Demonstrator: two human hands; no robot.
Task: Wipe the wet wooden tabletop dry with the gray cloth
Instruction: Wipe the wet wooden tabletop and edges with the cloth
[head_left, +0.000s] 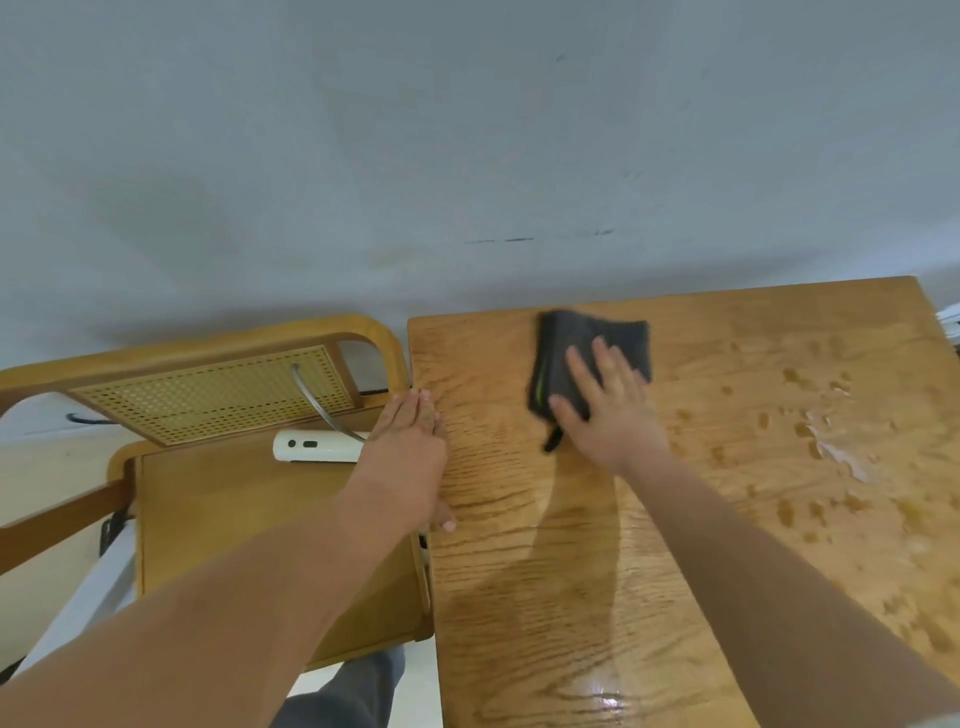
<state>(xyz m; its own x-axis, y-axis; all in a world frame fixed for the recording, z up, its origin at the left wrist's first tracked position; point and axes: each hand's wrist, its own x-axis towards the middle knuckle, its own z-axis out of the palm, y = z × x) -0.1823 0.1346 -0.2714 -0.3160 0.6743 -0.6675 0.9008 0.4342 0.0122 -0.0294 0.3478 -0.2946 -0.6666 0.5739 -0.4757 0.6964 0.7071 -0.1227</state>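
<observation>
The wooden tabletop (519, 571) fills the right half of the view. Water drops and a puddle (836, 447) lie on its right part. The gray cloth (566, 343) is folded and lies flat near the table's far edge. My right hand (608, 405) presses flat on the cloth's near side, fingers spread. My left hand (410, 452) rests flat on the table's left edge, fingers together and holding nothing.
A wooden chair with a woven cane back (218, 400) stands against the table's left side. A white power strip (317, 446) with a gray cable lies on the chair seat. A pale wall (467, 156) runs behind the table. White papers (950, 322) show at the right edge.
</observation>
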